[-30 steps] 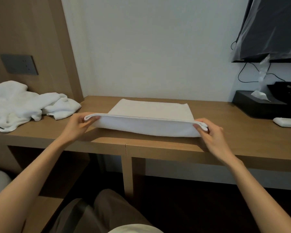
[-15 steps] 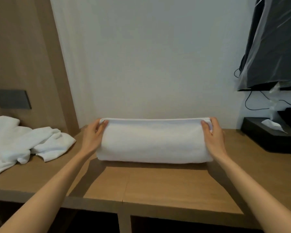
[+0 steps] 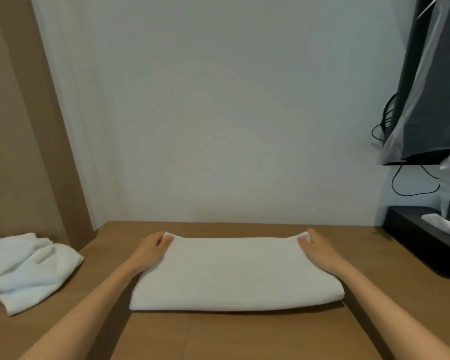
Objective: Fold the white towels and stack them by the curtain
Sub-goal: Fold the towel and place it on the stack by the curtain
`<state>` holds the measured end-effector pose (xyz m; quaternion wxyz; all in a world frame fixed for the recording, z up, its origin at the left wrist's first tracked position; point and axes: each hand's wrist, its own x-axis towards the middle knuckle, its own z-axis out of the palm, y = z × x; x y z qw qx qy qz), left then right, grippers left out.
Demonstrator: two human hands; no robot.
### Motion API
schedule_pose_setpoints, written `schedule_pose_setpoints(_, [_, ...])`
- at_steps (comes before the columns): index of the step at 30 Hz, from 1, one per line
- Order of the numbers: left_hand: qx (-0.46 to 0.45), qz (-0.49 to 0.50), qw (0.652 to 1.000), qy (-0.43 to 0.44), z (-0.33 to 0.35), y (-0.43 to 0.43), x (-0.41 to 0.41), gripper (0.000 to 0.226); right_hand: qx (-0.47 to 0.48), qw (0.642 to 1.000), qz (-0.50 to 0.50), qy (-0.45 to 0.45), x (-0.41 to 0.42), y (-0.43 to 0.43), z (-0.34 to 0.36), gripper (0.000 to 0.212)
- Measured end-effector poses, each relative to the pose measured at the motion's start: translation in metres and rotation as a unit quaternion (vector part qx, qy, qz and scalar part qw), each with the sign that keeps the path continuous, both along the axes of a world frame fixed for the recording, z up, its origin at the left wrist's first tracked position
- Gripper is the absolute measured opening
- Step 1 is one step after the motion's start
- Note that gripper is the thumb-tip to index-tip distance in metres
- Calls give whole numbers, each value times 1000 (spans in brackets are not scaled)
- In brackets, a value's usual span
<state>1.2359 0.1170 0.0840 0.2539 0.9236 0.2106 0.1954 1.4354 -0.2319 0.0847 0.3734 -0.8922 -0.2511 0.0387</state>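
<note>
Here, at the far left, a loose heap of crumpled white towels (image 3: 29, 268) lies on the light brown wooden desk (image 3: 244, 339), close to the wooden side panel (image 3: 24, 126). Right of the heap and apart from it, the left hand (image 3: 151, 246) has its fingers curled over the far left corner of the folded white rectangular towel (image 3: 234, 274), grasping it. This folded towel lies flat in the middle of the desk, long sides running across the view, its rounded fold toward the person and its far edge a little short of the white wall. The right hand (image 3: 320, 249) grasps the far right corner in the same way, fingers bent over the cloth. Both held corners stand slightly higher than the edge between them. Further right, apart from the towel, a black rectangular tissue box (image 3: 421, 242) sits on the desk with a white tissue (image 3: 442, 224) poking from its top. Above it hangs a dark flat screen wrapped in clear plastic (image 3: 431, 87), with thin black cables (image 3: 411, 188) looping below.
</note>
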Motion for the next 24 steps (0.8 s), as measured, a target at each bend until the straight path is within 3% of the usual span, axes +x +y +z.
schedule_pose_setpoints(6, [32,26,999,-5,-7,10,10,39,-70,996,-3,-57,13,9,5,20])
schedule_pose_setpoints(12, [14,51,998,-15,-6,19,21,39,-152,974,-83,-145,25,29,8,21])
schedule_pose_setpoints(20, [58,109,992,25,-10,19,37,35,-81,977,-169,-106,33,40,-5,24])
schedule_pose_setpoints(24, [13,133,991,5,-15,20,39,24,-48,974,-194,-106,31,44,-13,26])
